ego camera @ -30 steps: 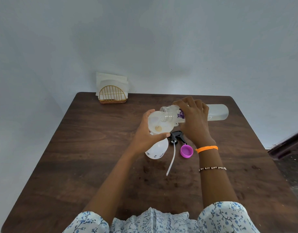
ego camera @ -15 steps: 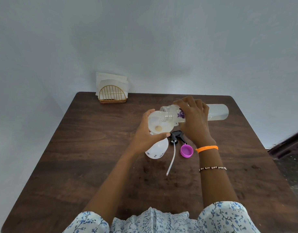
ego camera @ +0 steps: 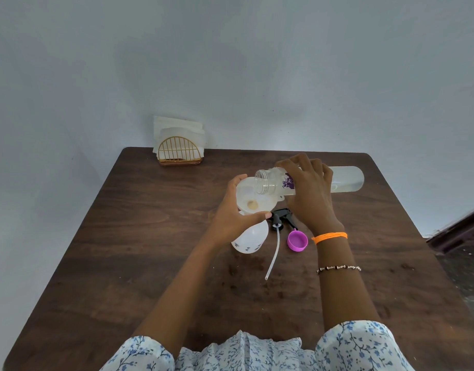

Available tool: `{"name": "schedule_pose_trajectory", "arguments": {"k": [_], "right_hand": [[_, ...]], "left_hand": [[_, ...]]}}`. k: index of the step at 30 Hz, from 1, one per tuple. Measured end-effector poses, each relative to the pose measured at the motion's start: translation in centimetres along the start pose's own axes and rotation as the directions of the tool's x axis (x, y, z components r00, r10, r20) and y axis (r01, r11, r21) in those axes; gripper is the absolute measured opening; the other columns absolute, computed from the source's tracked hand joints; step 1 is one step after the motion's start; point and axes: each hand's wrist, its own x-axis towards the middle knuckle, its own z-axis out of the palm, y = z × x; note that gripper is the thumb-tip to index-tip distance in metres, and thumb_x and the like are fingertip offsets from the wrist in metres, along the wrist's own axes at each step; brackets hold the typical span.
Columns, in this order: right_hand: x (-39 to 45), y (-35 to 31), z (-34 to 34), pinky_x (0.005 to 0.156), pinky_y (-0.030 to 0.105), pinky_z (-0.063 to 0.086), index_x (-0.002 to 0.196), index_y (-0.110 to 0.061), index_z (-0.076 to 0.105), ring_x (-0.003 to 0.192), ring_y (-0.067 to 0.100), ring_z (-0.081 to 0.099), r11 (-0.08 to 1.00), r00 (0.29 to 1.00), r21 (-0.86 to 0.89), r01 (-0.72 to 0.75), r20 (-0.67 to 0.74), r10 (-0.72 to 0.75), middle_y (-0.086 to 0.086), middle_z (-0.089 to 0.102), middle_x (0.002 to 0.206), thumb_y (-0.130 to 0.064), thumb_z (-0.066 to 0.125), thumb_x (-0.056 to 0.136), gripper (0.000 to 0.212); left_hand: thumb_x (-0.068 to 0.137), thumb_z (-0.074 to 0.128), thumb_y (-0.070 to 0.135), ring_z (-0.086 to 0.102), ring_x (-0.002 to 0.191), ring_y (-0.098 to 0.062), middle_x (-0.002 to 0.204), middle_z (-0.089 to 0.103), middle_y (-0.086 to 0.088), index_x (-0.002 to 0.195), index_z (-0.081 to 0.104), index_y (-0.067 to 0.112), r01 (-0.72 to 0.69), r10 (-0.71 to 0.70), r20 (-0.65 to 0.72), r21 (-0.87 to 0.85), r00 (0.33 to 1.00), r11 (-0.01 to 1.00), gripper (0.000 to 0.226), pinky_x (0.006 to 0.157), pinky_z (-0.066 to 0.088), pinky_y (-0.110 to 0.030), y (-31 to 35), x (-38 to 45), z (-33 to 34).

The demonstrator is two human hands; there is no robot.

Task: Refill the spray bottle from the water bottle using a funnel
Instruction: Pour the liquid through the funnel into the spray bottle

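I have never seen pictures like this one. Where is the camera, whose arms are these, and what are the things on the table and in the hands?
There is no machine here. A person wears the camera on the head, so you look down along their own arms at a brown table.

The left hand holds a white funnel that sits on top of the white spray bottle. The right hand holds a clear water bottle tipped on its side, its open mouth over the funnel.

On the table lie the black spray head with its thin tube, and a purple cap. At the far edge stands a napkin holder.
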Motion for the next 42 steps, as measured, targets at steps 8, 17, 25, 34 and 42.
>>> {"name": "schedule_pose_trajectory", "arguments": {"k": [8, 17, 25, 34, 42], "right_hand": [[0.01, 0.13, 0.18, 0.097, 0.043, 0.028, 0.112, -0.019, 0.06, 0.108, 0.032, 0.046, 1.0, 1.0, -0.001, 0.003, -0.006, -0.003, 0.009, 0.055, 0.116, -0.003, 0.074, 0.062, 0.055], [0.04, 0.33, 0.54, 0.095, 0.043, 0.03, 0.11, -0.02, 0.06, 0.103, 0.031, 0.048, 1.0, 0.999, -0.018, 0.009, -0.037, -0.01, 0.008, 0.056, 0.112, 0.0, 0.075, 0.06, 0.056], [0.09, 0.43, 0.81, 0.093, 0.042, 0.03, 0.109, -0.021, 0.06, 0.101, 0.03, 0.049, 0.999, 0.998, -0.034, 0.011, -0.053, -0.013, 0.006, 0.056, 0.111, 0.003, 0.074, 0.059, 0.058], [0.09, 0.35, 0.67, 0.095, 0.043, 0.031, 0.111, -0.021, 0.06, 0.104, 0.031, 0.049, 0.999, 0.999, -0.034, 0.01, -0.043, -0.011, 0.007, 0.056, 0.113, 0.002, 0.075, 0.06, 0.058], [0.02, 0.33, 0.65, 0.096, 0.044, 0.03, 0.111, -0.02, 0.06, 0.105, 0.032, 0.048, 0.999, 0.999, -0.034, 0.01, -0.037, -0.011, 0.008, 0.056, 0.113, 0.001, 0.076, 0.059, 0.058]], "left_hand": [[0.072, 0.08, 0.025, 0.039, 0.1, 0.021, 0.122, 0.035, 0.022, 0.134, 0.022, 0.037, 0.0, 0.0, 0.003, -0.004, 1.0, 1.0, 0.086, 0.069, 0.038, 0.003, -0.17, 0.08, 0.06], [0.072, 0.08, 0.023, 0.04, 0.102, 0.017, 0.123, 0.035, 0.021, 0.133, 0.023, 0.037, -0.004, 0.004, -0.002, -0.019, 1.0, 1.0, 0.084, 0.072, 0.041, -0.005, -0.04, -0.01, 0.02], [0.071, 0.08, 0.024, 0.04, 0.103, 0.016, 0.126, 0.035, 0.018, 0.132, 0.023, 0.038, -0.008, 0.008, -0.002, -0.011, 1.0, 1.0, 0.084, 0.072, 0.039, -0.006, -0.06, 0.0, 0.0], [0.072, 0.079, 0.024, 0.04, 0.103, 0.016, 0.125, 0.034, 0.019, 0.133, 0.023, 0.037, -0.011, 0.011, 0.002, -0.019, 1.0, 1.0, 0.085, 0.071, 0.041, -0.003, -0.08, -0.08, 0.0], [0.072, 0.08, 0.022, 0.04, 0.103, 0.015, 0.125, 0.034, 0.018, 0.136, 0.023, 0.033, -0.013, 0.013, 0.0, -0.017, 1.0, 1.0, 0.086, 0.071, 0.038, 0.003, -0.07, -0.09, 0.0]]}}
